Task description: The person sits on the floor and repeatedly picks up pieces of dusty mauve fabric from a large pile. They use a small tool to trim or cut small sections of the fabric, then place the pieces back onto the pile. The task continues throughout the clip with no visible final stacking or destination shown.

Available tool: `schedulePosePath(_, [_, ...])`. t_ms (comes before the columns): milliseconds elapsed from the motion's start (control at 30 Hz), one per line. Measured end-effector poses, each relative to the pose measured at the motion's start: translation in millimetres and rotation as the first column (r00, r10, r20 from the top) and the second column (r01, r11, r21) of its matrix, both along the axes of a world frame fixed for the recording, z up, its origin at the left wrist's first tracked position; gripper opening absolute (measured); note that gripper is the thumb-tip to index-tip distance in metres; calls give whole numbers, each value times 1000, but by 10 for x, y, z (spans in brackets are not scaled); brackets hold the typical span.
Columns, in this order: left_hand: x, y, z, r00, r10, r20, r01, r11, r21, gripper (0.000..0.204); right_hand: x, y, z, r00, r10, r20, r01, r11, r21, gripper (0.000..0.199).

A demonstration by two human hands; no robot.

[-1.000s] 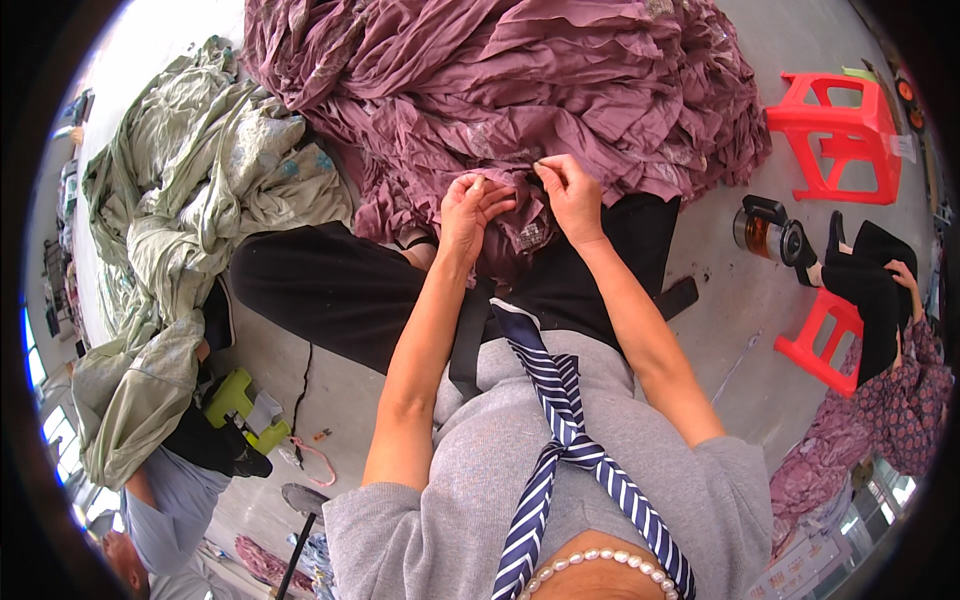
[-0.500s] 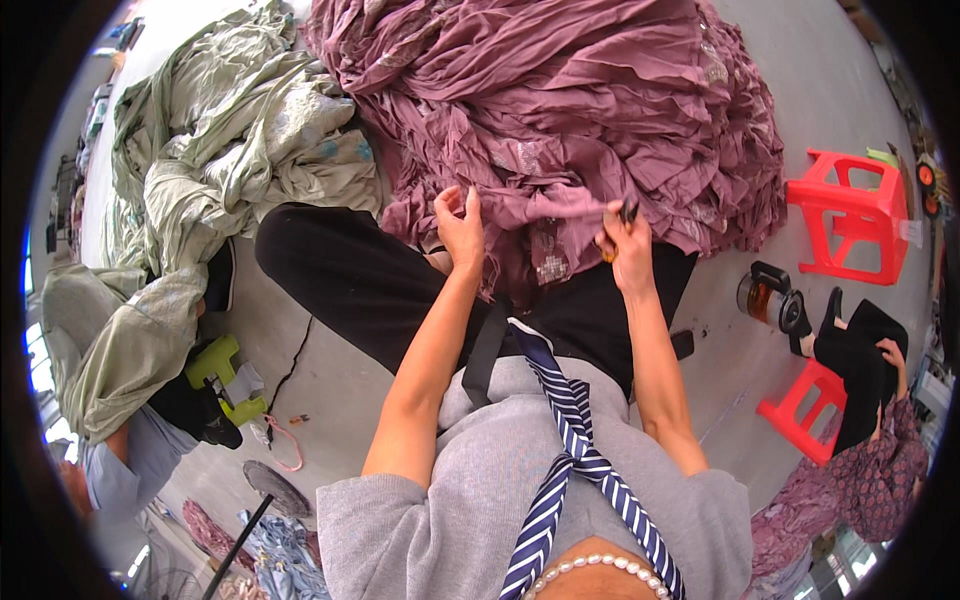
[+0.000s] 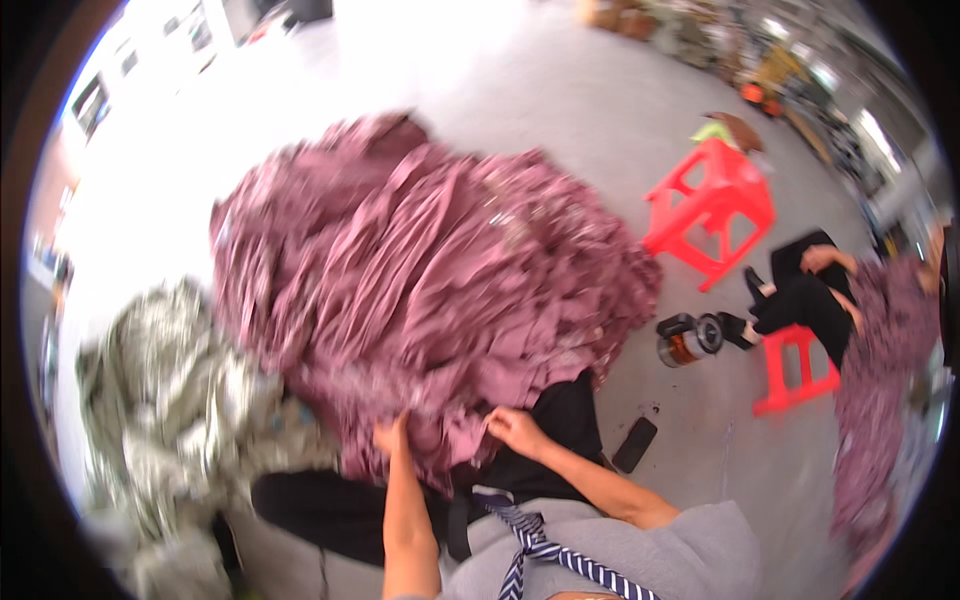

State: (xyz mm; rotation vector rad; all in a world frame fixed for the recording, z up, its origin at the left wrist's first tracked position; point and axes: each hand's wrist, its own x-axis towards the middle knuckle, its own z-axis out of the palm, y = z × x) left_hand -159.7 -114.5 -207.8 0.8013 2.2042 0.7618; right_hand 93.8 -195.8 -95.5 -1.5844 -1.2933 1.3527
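A big heap of mauve cloth, gathered in folds with shiny patches, spreads in front of me and over my lap. At its near edge my left hand is closed on the cloth, its fingertips blurred and partly hidden in the folds. To the right, my right hand has its fingers curled and pinched at the border of the same cloth. Whether a small tool is also in that hand cannot be made out. My black-trousered legs lie folded under the near edge.
Pale green cloth is heaped at left. On the grey floor at right are a dark phone, a glass jug of amber liquid and a red plastic stool. Beyond them a person sits on another red stool.
The view has swung, bringing more floor and the heap's far side into sight. Both hands are now lower at the cloth's edge. The small dark tool seen in my right hand no longer shows.
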Motion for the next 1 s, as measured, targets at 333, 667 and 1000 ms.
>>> schedulePosePath(333, [280,-145,-189,962,248,116,-206,934,-291,108,-285,173,-469,778,161,608,-91,985,-144,60])
schedulePosePath(667, [6,-240,-311,987,82,139,-19,916,-402,69,-585,107,-501,706,298,642,-181,953,-243,64])
schedulePosePath(1000, [-198,-124,320,591,80,803,-128,992,-5,32,-735,87,-696,924,268,-271,-340,902,-266,24])
